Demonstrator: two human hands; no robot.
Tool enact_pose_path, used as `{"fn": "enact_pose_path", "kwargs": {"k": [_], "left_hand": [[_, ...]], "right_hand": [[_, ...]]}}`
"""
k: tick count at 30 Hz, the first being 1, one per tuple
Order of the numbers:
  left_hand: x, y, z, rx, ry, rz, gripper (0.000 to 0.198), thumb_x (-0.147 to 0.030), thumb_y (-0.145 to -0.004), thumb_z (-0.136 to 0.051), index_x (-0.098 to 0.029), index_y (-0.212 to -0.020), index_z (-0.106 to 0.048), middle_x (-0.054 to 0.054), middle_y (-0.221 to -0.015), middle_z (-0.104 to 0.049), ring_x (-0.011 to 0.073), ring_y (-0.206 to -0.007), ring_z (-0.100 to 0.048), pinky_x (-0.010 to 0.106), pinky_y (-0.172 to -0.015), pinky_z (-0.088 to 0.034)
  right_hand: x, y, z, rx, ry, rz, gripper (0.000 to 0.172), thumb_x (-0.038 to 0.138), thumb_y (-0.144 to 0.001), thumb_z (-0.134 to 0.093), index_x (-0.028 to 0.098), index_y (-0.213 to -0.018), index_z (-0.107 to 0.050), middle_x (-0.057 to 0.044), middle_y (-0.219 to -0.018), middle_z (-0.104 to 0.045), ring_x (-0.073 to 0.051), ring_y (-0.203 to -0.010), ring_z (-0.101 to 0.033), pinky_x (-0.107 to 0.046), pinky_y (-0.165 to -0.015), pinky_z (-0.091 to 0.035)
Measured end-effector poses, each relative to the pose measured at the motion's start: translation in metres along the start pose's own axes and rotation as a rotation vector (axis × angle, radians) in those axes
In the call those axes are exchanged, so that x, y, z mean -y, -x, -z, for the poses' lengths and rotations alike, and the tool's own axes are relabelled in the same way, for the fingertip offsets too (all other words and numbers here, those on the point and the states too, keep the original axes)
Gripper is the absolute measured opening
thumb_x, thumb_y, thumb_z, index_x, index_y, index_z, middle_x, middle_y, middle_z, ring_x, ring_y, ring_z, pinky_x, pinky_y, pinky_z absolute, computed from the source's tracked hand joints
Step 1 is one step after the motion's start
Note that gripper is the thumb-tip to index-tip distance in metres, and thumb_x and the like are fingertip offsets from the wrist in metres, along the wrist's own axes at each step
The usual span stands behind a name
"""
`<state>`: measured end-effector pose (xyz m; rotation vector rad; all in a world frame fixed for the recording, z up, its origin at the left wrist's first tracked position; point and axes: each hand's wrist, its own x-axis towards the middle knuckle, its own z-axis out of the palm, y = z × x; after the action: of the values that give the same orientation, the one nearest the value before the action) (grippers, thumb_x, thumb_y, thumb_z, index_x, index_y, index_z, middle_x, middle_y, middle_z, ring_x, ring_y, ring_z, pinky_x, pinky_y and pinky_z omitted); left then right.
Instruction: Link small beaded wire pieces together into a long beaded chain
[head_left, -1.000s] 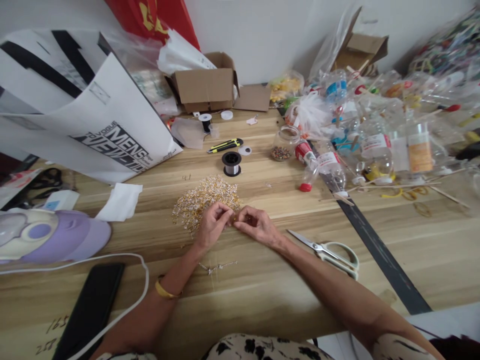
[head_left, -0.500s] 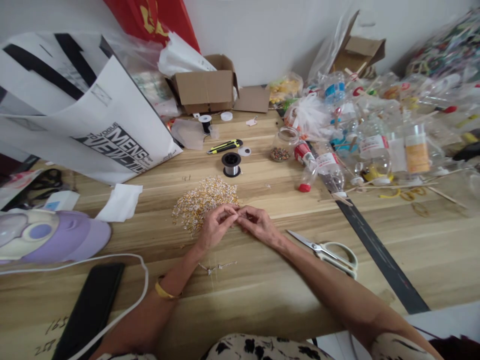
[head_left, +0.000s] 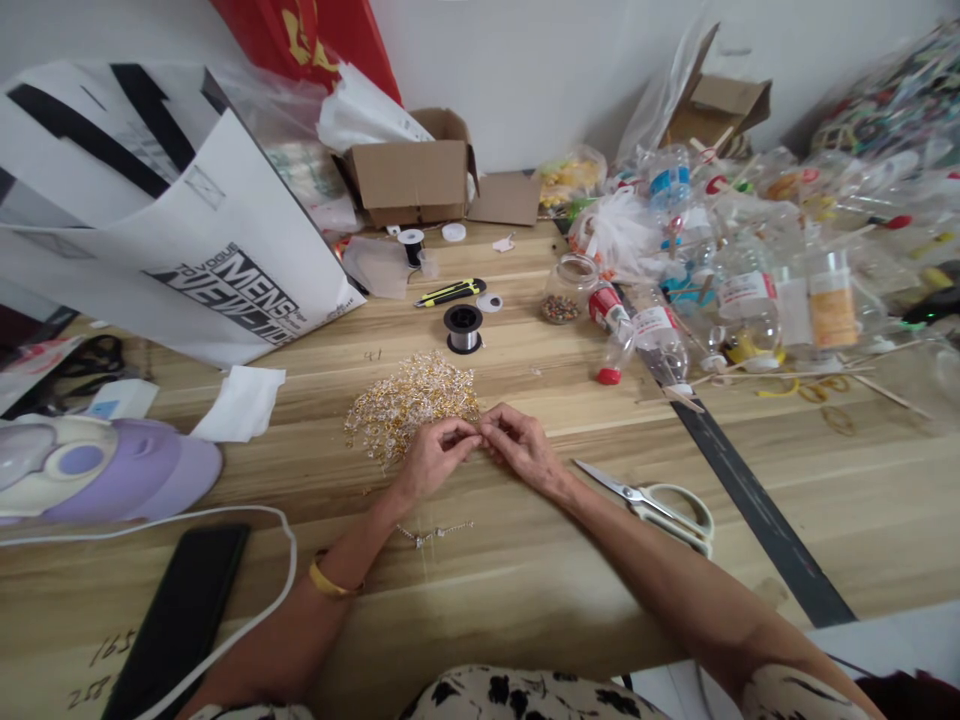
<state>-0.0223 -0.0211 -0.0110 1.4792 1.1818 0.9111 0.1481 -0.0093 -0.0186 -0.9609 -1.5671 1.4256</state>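
Observation:
My left hand (head_left: 439,455) and my right hand (head_left: 517,445) meet fingertip to fingertip at the near right edge of a pile of gold and clear beads (head_left: 409,400). Both are closed in a pinch; whatever sits between the fingers is too small to make out. Below my left hand a short beaded strand (head_left: 435,535) lies on the wooden table (head_left: 510,590), with fine thread running down from it. A spool of clear line (head_left: 463,330) stands beyond the pile. Scissors (head_left: 652,505) with pale handles lie to the right of my right hand.
A yellow-black utility knife (head_left: 450,292) lies behind the spool. Plastic bottles (head_left: 660,340) and a jar of small beads (head_left: 566,290) crowd the right. A white bag (head_left: 202,240), a purple device (head_left: 112,470), a black phone (head_left: 180,610) and a white cable (head_left: 292,555) occupy the left.
My left fingertips have shifted slightly right and down, and the fingers have drawn closer together. My right hand has moved only a little. The things on the table lie as before.

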Motion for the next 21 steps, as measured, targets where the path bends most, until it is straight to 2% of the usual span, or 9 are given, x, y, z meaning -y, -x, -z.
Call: {"fn": "enact_pose_path", "kwargs": {"k": [6, 16, 21], "left_hand": [[0.001, -0.003, 0.004, 0.035, 0.112, 0.064, 0.015, -0.027, -0.072, -0.070, -0.013, -0.076, -0.067, 0.001, -0.064, -0.064, 0.0099, -0.055, -0.054, 0.021, -0.053, -0.043], [0.000, -0.005, 0.010, 0.082, 0.220, 0.163, 0.023, -0.030, -0.062, -0.077, -0.013, -0.074, -0.068, 0.001, -0.062, -0.064, 0.0095, -0.053, -0.055, 0.023, -0.054, -0.048], [-0.002, -0.002, 0.011, 0.085, 0.196, 0.152, 0.023, -0.032, -0.067, -0.075, -0.013, -0.075, -0.067, 0.000, -0.059, -0.062, 0.0089, -0.050, -0.054, 0.022, -0.051, -0.047]], "right_hand": [[0.000, -0.001, -0.003, -0.008, -0.094, -0.051, 0.032, 0.049, -0.086, -0.056, 0.018, -0.080, -0.052, 0.003, -0.061, -0.051, -0.009, -0.051, -0.046, -0.021, -0.047, -0.038], [-0.001, -0.005, -0.002, -0.004, -0.232, -0.096, 0.034, 0.050, -0.081, -0.062, 0.017, -0.080, -0.052, 0.003, -0.062, -0.056, -0.008, -0.050, -0.048, -0.020, -0.046, -0.040], [0.000, -0.006, -0.002, -0.014, -0.249, -0.119, 0.034, 0.048, -0.080, -0.065, 0.017, -0.079, -0.053, 0.003, -0.060, -0.056, -0.008, -0.048, -0.049, -0.019, -0.043, -0.040]]}}
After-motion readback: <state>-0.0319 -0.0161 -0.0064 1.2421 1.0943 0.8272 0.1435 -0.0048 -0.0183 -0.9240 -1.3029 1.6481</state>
